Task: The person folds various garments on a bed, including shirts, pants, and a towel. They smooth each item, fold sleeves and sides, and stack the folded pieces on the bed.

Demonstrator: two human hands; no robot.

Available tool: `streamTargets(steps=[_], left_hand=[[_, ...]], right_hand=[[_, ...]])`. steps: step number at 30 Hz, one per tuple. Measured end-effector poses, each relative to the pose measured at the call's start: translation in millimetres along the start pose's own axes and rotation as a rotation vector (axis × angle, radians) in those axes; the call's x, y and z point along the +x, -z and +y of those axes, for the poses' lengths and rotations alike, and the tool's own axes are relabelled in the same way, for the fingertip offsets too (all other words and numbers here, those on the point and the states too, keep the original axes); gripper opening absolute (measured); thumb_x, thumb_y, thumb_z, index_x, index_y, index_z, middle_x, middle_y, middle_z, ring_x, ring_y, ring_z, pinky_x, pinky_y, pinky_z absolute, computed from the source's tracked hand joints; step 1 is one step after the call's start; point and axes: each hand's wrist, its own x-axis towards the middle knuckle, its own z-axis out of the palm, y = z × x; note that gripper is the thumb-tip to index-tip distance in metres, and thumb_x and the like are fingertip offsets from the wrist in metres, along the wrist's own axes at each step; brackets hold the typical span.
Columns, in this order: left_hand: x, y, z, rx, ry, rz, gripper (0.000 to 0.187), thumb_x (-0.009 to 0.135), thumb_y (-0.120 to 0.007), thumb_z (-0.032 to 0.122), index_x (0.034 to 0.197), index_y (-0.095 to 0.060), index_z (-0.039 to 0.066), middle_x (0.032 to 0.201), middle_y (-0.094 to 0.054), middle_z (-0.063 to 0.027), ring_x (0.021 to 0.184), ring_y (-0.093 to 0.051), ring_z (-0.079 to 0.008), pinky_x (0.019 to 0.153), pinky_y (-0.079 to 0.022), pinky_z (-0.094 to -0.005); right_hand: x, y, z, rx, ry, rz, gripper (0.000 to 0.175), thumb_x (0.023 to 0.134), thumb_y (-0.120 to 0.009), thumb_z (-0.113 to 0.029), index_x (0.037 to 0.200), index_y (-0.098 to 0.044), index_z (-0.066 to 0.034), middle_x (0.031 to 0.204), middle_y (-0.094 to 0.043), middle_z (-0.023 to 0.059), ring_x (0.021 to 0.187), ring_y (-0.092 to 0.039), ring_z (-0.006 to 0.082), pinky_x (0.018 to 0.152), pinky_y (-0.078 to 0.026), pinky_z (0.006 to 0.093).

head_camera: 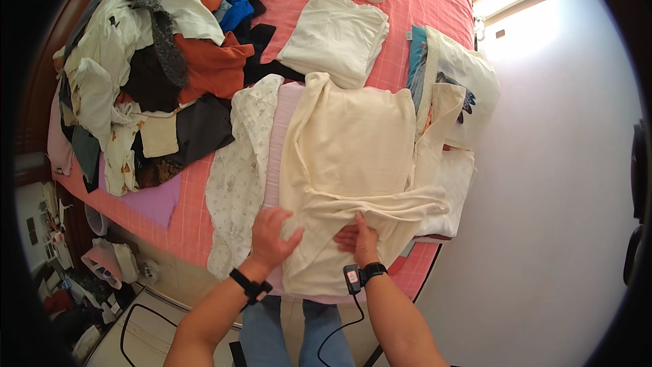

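A cream long-sleeved top lies spread in front of me, with one sleeve laid across its body and the other reaching out to the upper right. My left hand is over the top's left edge, fingers spread and holding nothing. On the lower part of the top rests my right hand, its fingers pointing left and its thumb at the lower edge of the crossed sleeve. Beneath the top is a pink-lilac cloth. A white printed garment lies to the left.
A heap of mixed clothes covers the bed's left side. A folded white garment sits beyond the top. To the right are a stack of folded clothes and more white cloth. A cable hangs from my right wrist device.
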Motion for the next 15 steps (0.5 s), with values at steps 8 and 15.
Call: streamTargets(steps=[8, 15], left_hand=[[-179, -16, 20, 0.215, 0.392, -0.003, 0.057, 0.075, -0.078, 0.015, 0.129, -0.063, 0.008, 0.109, -0.062, -0.0132, 0.104, -0.058, -0.0355, 0.094, -0.044, -0.0484], [-197, -9, 21, 0.220, 0.278, 0.000, 0.037, 0.074, -0.070, 0.002, 0.110, -0.073, 0.011, 0.089, -0.056, -0.0079, 0.086, -0.056, -0.0316, 0.079, -0.044, -0.0450]], right_hand=[[-21, -9, -3, 0.108, 0.237, -0.171, 0.047, 0.101, -0.067, -0.042, 0.125, -0.061, -0.0014, 0.122, -0.070, 0.0145, 0.106, -0.073, 0.0273, 0.085, -0.062, 0.0436], [-33, 19, -18, 0.237, 0.509, 0.102, 0.019, 0.099, -0.060, -0.010, 0.117, -0.065, -0.0055, 0.108, -0.071, 0.0042, 0.093, -0.071, 0.0175, 0.079, -0.061, 0.0352]])
